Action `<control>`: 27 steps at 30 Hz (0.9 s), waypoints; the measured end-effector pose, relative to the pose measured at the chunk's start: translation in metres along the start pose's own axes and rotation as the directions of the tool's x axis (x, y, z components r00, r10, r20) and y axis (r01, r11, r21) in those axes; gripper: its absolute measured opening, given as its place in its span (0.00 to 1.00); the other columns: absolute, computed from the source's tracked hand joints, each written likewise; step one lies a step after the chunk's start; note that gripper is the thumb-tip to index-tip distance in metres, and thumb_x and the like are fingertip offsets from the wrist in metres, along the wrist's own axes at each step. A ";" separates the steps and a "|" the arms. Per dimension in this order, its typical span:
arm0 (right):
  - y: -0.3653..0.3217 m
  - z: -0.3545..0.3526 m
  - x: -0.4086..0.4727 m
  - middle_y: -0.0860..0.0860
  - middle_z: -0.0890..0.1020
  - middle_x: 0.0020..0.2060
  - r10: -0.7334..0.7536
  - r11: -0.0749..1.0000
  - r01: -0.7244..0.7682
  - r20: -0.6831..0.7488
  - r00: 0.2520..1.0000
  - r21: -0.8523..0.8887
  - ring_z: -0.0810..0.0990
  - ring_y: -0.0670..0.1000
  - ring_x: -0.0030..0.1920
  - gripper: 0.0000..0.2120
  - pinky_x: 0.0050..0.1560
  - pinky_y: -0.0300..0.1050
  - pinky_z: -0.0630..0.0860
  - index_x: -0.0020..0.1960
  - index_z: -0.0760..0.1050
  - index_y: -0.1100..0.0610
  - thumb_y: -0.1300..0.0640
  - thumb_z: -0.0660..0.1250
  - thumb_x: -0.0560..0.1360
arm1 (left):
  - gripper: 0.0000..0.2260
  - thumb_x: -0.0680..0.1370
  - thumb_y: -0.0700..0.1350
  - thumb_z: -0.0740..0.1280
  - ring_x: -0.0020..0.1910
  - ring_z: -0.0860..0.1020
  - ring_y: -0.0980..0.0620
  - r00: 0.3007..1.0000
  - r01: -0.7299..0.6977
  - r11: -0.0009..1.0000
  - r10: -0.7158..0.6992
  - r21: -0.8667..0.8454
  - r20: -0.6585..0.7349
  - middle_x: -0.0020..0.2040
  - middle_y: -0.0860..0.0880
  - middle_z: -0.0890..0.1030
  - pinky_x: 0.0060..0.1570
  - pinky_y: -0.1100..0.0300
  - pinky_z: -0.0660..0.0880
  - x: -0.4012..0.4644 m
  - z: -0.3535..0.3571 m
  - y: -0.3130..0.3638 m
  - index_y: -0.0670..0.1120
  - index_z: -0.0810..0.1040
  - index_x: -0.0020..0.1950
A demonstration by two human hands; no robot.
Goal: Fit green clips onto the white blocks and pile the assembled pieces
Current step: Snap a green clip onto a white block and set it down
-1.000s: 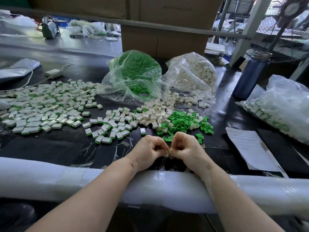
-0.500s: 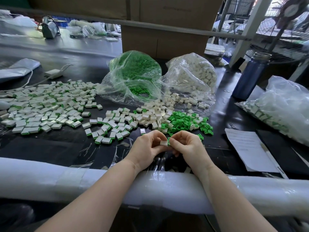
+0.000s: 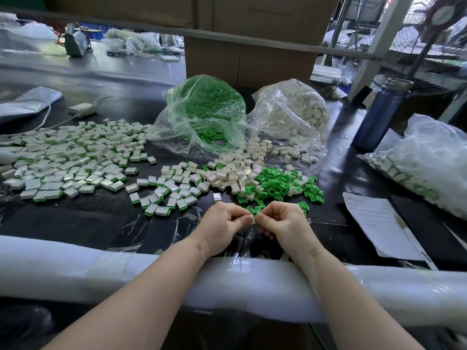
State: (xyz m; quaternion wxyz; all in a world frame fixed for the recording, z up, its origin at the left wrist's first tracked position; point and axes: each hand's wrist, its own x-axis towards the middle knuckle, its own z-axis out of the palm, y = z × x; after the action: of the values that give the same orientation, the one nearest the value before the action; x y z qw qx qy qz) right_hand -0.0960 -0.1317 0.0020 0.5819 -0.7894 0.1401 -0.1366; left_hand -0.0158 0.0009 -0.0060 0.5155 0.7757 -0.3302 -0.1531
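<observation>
Both hands are bunched up together at the near edge of the black bench [image 3: 75,223], just past the white foam-wrapped rail [image 3: 63,263] the forearms are lying on. The left hand [image 3: 222,223] and right hand [image 3: 283,223] have their fingers curled in tight, and between the thumbs and fingertips they're pinching one small white plastic block [image 3: 252,219], so it's held just above the bench right in the middle between the two hands. Can't really tell if a clip is already on it, too much is hidden by the fingers. Just beyond the knuckles there's a loose scatter of little green plastic clips [image 3: 273,180], with bare white blocks [image 3: 235,173] mixed in to the left of them. Further left is the big spread of finished white-and-green pieces [image 3: 70,157], reaching out to the far left of the bench. At the far side sit two clear plastic bags side by side, a bag of green clips [image 3: 204,109] and to its right a bag of white blocks [image 3: 290,109]. Over on the right: a dark blue bottle [image 3: 379,114], another clear bag of assembled pieces [image 3: 424,162], and a white sheet of paper [image 3: 379,223] near the edge.
</observation>
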 end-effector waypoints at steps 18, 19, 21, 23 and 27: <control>0.004 -0.001 0.002 0.49 0.81 0.27 -0.047 0.990 0.055 -0.067 0.997 0.132 0.77 0.43 0.27 0.06 0.29 0.34 0.74 0.37 0.77 0.57 0.65 0.71 0.70 | 0.07 0.75 0.43 0.68 0.42 0.80 0.47 0.999 0.013 0.998 -0.016 -0.060 -0.047 0.44 0.41 0.83 0.49 0.53 0.77 -0.002 0.004 0.008 0.46 0.82 0.52; 0.005 -0.001 0.002 0.49 0.81 0.26 -0.065 0.989 0.072 -0.059 0.996 0.130 0.77 0.43 0.27 0.07 0.28 0.34 0.73 0.36 0.77 0.57 0.65 0.72 0.70 | 0.07 0.75 0.43 0.69 0.41 0.79 0.47 0.999 0.017 0.998 -0.020 -0.066 -0.045 0.44 0.40 0.83 0.49 0.52 0.76 -0.003 0.003 0.008 0.47 0.82 0.51; 0.004 -0.001 0.001 0.48 0.80 0.25 -0.104 0.987 0.107 -0.031 0.994 0.122 0.75 0.42 0.25 0.08 0.28 0.33 0.72 0.35 0.77 0.57 0.67 0.72 0.69 | 0.05 0.75 0.43 0.69 0.39 0.78 0.49 0.999 0.025 0.998 -0.027 -0.052 -0.044 0.42 0.41 0.83 0.48 0.52 0.76 -0.003 0.003 0.008 0.47 0.82 0.49; 0.004 0.000 0.000 0.48 0.79 0.25 -0.128 0.984 0.128 -0.003 0.992 0.127 0.75 0.41 0.25 0.08 0.27 0.32 0.71 0.35 0.78 0.57 0.67 0.71 0.70 | 0.04 0.74 0.41 0.68 0.37 0.77 0.51 0.998 0.034 0.999 -0.036 -0.035 -0.045 0.39 0.43 0.82 0.45 0.52 0.76 -0.003 0.003 0.008 0.46 0.82 0.47; 0.004 -0.001 0.001 0.46 0.81 0.29 -0.113 0.979 0.114 -0.018 0.993 0.167 0.77 0.41 0.29 0.07 0.30 0.34 0.73 0.39 0.79 0.55 0.65 0.68 0.73 | 0.05 0.74 0.37 0.66 0.36 0.75 0.51 0.997 0.051 0.994 -0.056 -0.094 -0.050 0.36 0.46 0.79 0.42 0.54 0.76 -0.003 0.001 0.009 0.45 0.81 0.45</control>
State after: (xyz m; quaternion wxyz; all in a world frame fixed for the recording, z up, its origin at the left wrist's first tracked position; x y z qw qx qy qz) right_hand -0.0957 -0.1339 -0.0011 0.6371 -0.7436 0.0853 -0.1842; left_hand -0.0217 -0.0004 0.0009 0.5551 0.7633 -0.2883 -0.1617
